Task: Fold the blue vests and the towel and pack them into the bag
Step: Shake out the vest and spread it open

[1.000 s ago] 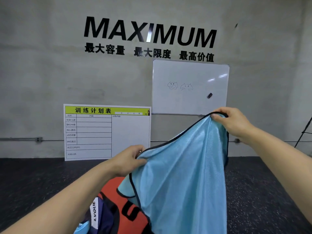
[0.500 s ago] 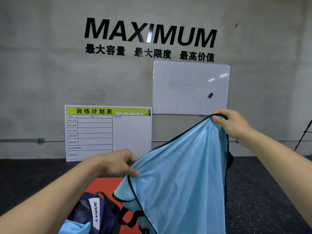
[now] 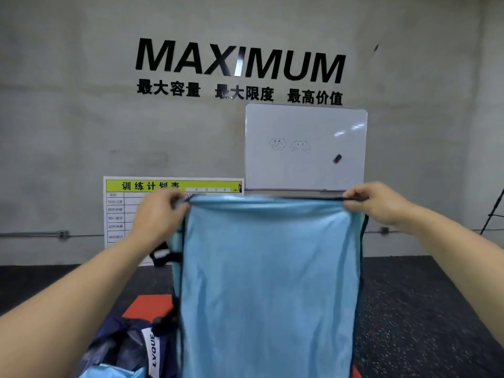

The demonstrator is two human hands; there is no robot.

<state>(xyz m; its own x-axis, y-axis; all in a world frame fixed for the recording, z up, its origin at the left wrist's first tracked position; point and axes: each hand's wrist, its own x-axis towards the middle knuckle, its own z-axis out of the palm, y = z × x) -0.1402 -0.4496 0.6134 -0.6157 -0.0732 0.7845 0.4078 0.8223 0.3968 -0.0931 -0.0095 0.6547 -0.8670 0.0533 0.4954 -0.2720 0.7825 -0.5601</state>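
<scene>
Both hands hold a light blue vest [image 3: 268,282] up at chest height in front of the wall: the left hand [image 3: 159,214] pinches the top edge at one corner, the right hand [image 3: 377,204] pinches the other, and the dark-trimmed edge is pulled taut between them so the cloth hangs flat and straight down. The step in hand looks like squaring the vest up before its first fold (nothing is folded in this piece yet). Below and to the left, the dark blue bag [image 3: 131,347] sits on the floor by an orange mat [image 3: 148,306], with another scrap of light blue cloth [image 3: 109,372] at the bottom edge; whether that lies in the bag or beside it I cannot tell. Next, I judge, the two corners should be brought together, halving the vest lengthwise while keeping the hem level.
</scene>
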